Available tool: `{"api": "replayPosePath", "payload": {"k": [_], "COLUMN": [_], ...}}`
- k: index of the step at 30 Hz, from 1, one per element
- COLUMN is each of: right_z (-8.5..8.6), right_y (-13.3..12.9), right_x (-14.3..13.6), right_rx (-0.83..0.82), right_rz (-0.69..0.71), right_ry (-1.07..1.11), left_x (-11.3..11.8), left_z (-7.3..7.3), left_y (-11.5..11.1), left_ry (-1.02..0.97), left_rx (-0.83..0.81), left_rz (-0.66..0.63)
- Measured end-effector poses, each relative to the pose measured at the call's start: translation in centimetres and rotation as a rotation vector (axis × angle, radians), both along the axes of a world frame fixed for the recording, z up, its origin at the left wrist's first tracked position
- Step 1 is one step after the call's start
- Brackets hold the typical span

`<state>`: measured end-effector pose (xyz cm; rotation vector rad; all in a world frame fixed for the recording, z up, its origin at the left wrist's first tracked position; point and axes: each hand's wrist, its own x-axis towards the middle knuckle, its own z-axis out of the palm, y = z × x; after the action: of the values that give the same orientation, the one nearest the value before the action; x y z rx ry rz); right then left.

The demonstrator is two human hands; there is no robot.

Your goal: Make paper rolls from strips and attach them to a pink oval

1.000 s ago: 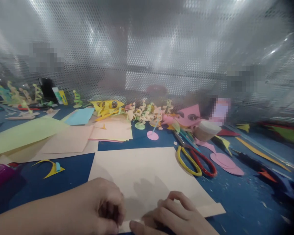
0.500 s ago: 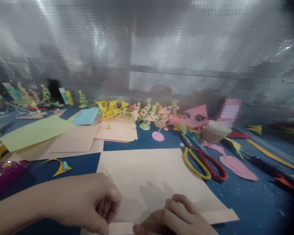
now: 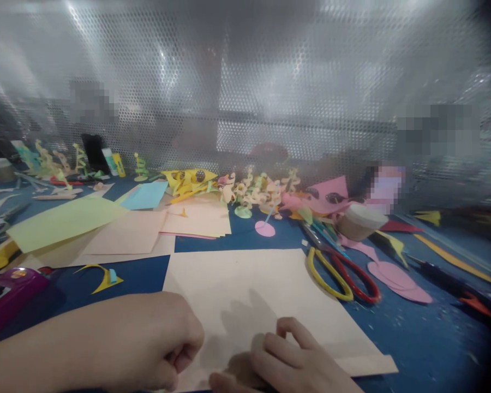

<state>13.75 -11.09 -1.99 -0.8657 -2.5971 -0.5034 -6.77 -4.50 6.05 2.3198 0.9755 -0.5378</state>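
Observation:
A large pale cream sheet of paper (image 3: pixel 229 284) lies in front of me, with a narrow strip folded over along its near edge; the strip shows at the right corner. My left hand (image 3: pixel 159 338) is closed, its thumb and curled fingers pinching the sheet's near left edge. My right hand (image 3: pixel 290 355) bears on the near edge right of centre, fingers bent and thumb low at the paper's border. Part of the near edge is hidden under both hands. Scissors (image 3: pixel 343 275) with one yellow and one red handle rest against the sheet's right side.
A purple tape dispenser (image 3: pixel 14 295) stands at left, near a yellow paper scrap (image 3: pixel 106 281). Green paper (image 3: pixel 65 218) and other sheets lie beyond. Curled paper figures (image 3: pixel 262 191) line the back by a perforated metal panel (image 3: pixel 245 82). Pink paper ovals (image 3: pixel 399 281) and a dark-handled tool (image 3: pixel 445 278) lie at right.
My right hand has shifted slightly left and its fingers have lifted and bent more. The left hand's fingers have curled tighter. The view has shifted slightly.

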Motion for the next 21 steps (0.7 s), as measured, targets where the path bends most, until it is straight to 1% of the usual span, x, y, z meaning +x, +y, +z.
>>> {"api": "replayPosePath", "payload": {"k": [3,6,9,14,18,21], "right_z": [0.2,-0.2,-0.6,-1.3,-1.8,-1.6], "right_y": [0.3,0.5,0.6,0.5,0.4,0.5], "right_x": [-0.6,-0.8,-0.6,0.0,0.3,0.5], "right_rx": [0.042,0.058,0.01,-0.047,-0.054,-0.082], "right_rz": [0.01,0.011,0.009,0.014,0.001,0.022], "right_ry": [0.029,0.071,0.068,0.014,0.027,0.016], "left_x": [0.0,-0.2,-0.6,-1.3,-1.4,-1.3], "left_z": [0.0,0.2,0.0,-0.8,-1.6,-2.0], "left_y": [0.2,0.7,1.4,2.4,3.0,3.3], "left_ry": [-0.011,-0.043,-0.101,-0.173,-0.152,-0.143], "left_rx": [-0.02,-0.12,-0.244,-0.427,-0.586,-0.701], "left_rz": [-0.019,0.006,0.028,0.046,0.127,0.181]}}
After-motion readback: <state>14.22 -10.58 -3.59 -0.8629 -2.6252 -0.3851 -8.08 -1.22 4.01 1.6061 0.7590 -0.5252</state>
